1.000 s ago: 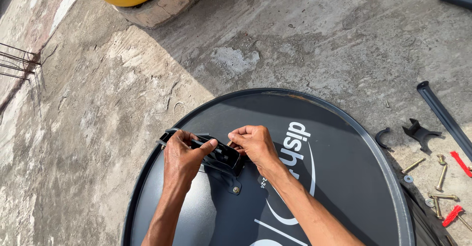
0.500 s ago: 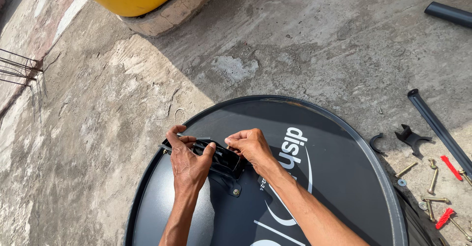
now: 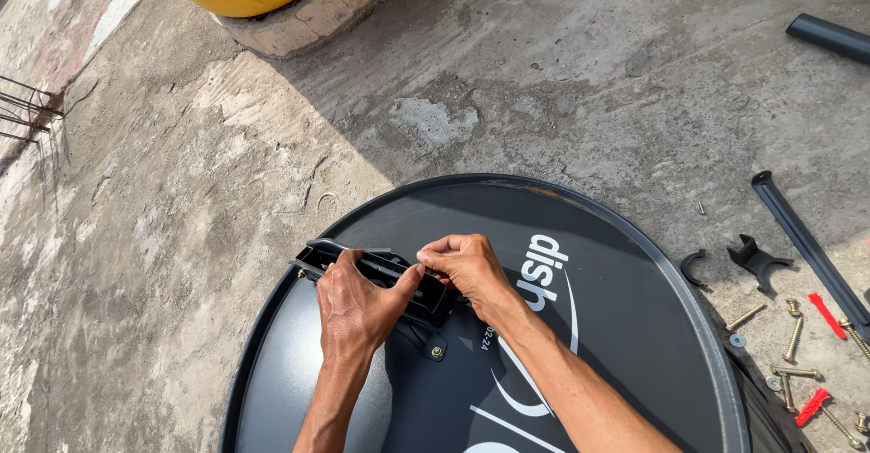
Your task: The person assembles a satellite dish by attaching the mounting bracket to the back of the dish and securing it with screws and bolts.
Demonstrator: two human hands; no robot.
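Item: black pressed-metal mounting bracket (image 3: 381, 276), seated near the left edge of the dark grey oval satellite dish (image 3: 625, 326) on the concrete floor (image 3: 181, 190). We judge it stiff, light, sharp-edged; best held by its side flanges. Left hand (image 3: 358, 313) clasps it, right hand (image 3: 467, 267) pinches its end. Bracket underside hidden; dish's near rim cut off.

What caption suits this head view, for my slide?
Both hands, left hand and right hand, grip a black bracket on a dark dish lying on concrete.

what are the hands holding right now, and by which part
Both hands grip the black metal bracket on the dark grey satellite dish: left hand over its near edge, right hand's fingers pinching its right end.
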